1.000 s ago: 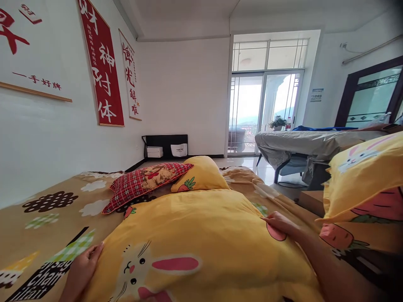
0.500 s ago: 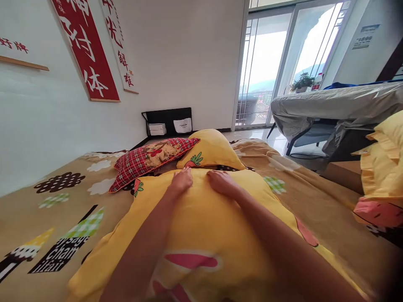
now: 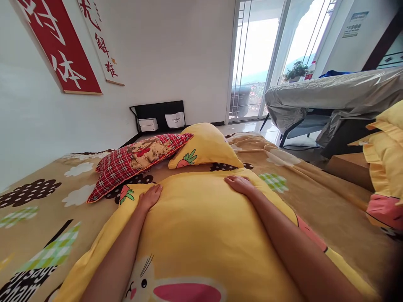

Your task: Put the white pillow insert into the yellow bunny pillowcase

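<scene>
A large yellow pillow [image 3: 201, 222] with a rabbit print and carrot corners lies right in front of me on the bed. My left hand [image 3: 150, 197] rests on its far left part, near the carrot corner, fingers stretched out. Flat on the far right part of the pillow lies my right hand [image 3: 241, 184], its fingers pointing left. Neither hand grips anything. Beyond the pillow are a second yellow pillow [image 3: 204, 144] with a carrot print and a red plaid cushion [image 3: 135, 161] with an animal picture, which leans against it.
A tan patterned blanket [image 3: 315, 201] covers the bed. Another yellow pillow [image 3: 387, 155] with a ruffle is at the right edge, by a cardboard box [image 3: 349, 174]. Further back stand a plastic-covered table [image 3: 333, 92], a chair [image 3: 305, 126] and a black rack [image 3: 157, 113] against the wall.
My hands have moved apart across the pillow, the left one to the left and the right one to the right. The view has shifted, showing more of the rabbit print.
</scene>
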`<state>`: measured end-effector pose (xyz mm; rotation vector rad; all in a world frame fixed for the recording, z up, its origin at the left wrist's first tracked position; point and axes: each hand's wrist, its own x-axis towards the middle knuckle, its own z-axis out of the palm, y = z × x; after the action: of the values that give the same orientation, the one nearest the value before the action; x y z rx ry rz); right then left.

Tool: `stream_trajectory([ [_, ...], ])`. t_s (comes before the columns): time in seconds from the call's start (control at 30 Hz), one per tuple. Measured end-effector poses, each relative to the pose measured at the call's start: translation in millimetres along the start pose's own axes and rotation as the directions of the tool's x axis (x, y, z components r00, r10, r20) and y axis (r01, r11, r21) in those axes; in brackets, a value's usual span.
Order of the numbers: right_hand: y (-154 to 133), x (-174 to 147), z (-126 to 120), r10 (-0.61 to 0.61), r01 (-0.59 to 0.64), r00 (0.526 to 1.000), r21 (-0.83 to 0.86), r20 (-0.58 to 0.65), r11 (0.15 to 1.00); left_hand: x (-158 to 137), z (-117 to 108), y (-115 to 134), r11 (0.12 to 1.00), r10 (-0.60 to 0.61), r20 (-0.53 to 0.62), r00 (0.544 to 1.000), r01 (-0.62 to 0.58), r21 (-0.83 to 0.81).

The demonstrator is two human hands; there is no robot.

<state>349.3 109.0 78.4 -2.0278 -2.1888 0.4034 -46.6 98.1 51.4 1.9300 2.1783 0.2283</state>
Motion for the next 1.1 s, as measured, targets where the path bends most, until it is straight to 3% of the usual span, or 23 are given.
stream_trajectory([
  [0.23, 32, -30, 1, 0.156, -0.158, 0.982, -0.011, -0.104, 0.987, -16, 1, -38, 0.992, -0.072, -0.133, 0.989, 0.057, -0.111],
  [0.33, 42, -42, -8, 0.233, -0.237, 0.963, -0.013, -0.132, 0.972, -33, -3, -48, 0.981, -0.037, -0.186, 0.982, 0.0, -0.192],
  [0.47, 19, -52, -29, 0.257, -0.267, 0.942, -0.017, -0.217, 0.964, -51, -5, -54, 0.96, -0.007, -0.306, 0.952, -0.079, -0.27],
  [0.57, -40, -78, -31, 0.045, -0.058, 0.942, -0.031, -0.333, 0.998, -54, -7, -53, 0.944, -0.011, -0.432, 0.902, -0.133, -0.302],
  [0.63, -85, -107, -22, -0.314, 0.328, 0.87, -0.029, -0.38, 0.944, -58, -10, -49, 0.939, 0.019, -0.525, 0.851, -0.196, -0.283],
  [0.7, -117, -133, -9, -0.619, 0.636, 0.749, -0.009, -0.238, 0.772, -66, -15, -42, 0.933, 0.11, -0.592, 0.798, -0.289, -0.215],
  [0.73, -124, -141, -4, -0.7, 0.712, 0.694, 0.013, -0.169, 0.702, -73, -18, -36, 0.919, 0.186, -0.604, 0.775, -0.354, -0.171],
  [0.77, -123, -143, -1, -0.719, 0.728, 0.682, 0.033, -0.134, 0.685, -81, -20, -29, 0.893, 0.279, -0.593, 0.755, -0.431, -0.129],
  [0.8, -116, -141, 1, -0.698, 0.706, 0.706, 0.036, -0.124, 0.707, -91, -23, -21, 0.855, 0.38, -0.556, 0.739, -0.51, -0.094],
  [0.83, -103, -133, 2, -0.634, 0.642, 0.761, 0.024, -0.14, 0.766, -101, -25, -13, 0.809, 0.48, -0.495, 0.725, -0.584, -0.07],
  [0.93, -41, -98, 2, -0.307, 0.308, 0.922, -0.036, -0.236, 0.951, -128, -26, 8, 0.702, 0.668, -0.277, 0.691, -0.708, -0.071],
  [1.0, 0, -80, 4, -0.112, 0.11, 0.961, -0.02, -0.253, 0.994, -137, -23, 15, 0.697, 0.68, -0.202, 0.705, -0.707, -0.119],
  [1.1, 38, -71, 13, -0.023, 0.041, 0.959, 0.057, -0.282, 0.998, -136, -19, 14, 0.714, 0.635, -0.206, 0.744, -0.668, -0.21],
])
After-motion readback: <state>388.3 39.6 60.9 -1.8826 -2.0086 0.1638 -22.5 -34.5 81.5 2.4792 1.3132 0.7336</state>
